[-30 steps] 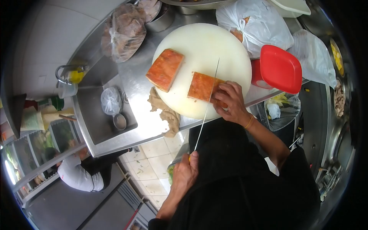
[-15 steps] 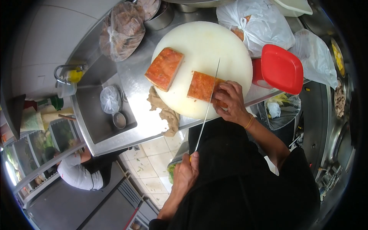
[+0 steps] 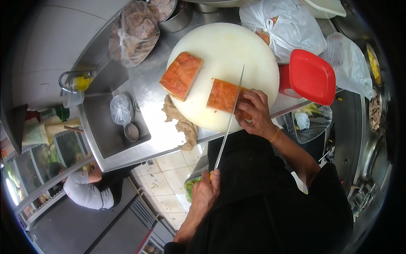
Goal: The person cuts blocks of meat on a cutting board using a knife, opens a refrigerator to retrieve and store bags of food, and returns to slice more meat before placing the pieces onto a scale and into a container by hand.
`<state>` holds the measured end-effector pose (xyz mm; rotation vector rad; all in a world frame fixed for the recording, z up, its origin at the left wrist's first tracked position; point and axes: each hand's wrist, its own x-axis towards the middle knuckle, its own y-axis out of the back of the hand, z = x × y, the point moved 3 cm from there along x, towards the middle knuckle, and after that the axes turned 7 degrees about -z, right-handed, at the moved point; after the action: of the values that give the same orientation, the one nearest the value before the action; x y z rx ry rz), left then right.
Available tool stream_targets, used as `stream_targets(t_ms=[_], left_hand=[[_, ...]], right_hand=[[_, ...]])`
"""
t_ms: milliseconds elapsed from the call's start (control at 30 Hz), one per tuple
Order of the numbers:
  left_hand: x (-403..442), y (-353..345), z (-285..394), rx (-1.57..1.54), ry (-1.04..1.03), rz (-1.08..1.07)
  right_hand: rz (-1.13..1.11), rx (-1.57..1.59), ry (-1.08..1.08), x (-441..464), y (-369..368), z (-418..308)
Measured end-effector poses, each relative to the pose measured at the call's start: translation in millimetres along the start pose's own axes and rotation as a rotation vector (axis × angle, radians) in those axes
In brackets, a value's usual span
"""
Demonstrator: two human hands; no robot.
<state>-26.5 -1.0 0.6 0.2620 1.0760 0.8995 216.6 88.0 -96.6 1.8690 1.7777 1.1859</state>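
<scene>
My left hand (image 3: 204, 192) is closed around the yellow handle of a long knife (image 3: 227, 133). Its thin blade lies across a smaller slab of roast pork belly (image 3: 222, 95) with orange-brown crackling. Curled fingers of my right hand (image 3: 255, 112) grip the right end of that slab, close beside the blade, and cover part of it. Both rest on a round white cutting board (image 3: 237, 42). A larger roast pork slab (image 3: 182, 75) sits at the board's left side, untouched by either hand.
A brown cloth (image 3: 182, 122) lies at the board's left edge, near a sink (image 3: 101, 131). Bagged meat (image 3: 134, 36), a white plastic bag (image 3: 287, 31) and a red container (image 3: 311, 76) surround the board. Another person (image 3: 89, 190) is bent over at lower left.
The blade has shifted slightly to the right across the smaller slab, and my left hand has moved slightly with it. My right hand keeps its hold on the slab's end.
</scene>
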Motion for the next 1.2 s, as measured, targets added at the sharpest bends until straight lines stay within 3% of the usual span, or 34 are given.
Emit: stream_targets(t_ms=[600,900,1033,1133,1200], left_hand=[[14,12,20,0.034,0.073,-0.057],[95,-7,43,0.037,-0.156,0.069],[98,-11,38,0.025,-0.162,0.102],[84,-14,27,0.034,-0.148,0.098],[72,-13,19,0.017,-0.096,0.071]], right_hand=[[0.029,0.145,-0.027,0,-1,5],[0.022,0.225,-0.051,3,0,9],[0.012,0.223,-0.022,10,14,3],[-0.12,0.383,-0.06,13,28,14],[0.136,0.164,0.066,42,37,16]])
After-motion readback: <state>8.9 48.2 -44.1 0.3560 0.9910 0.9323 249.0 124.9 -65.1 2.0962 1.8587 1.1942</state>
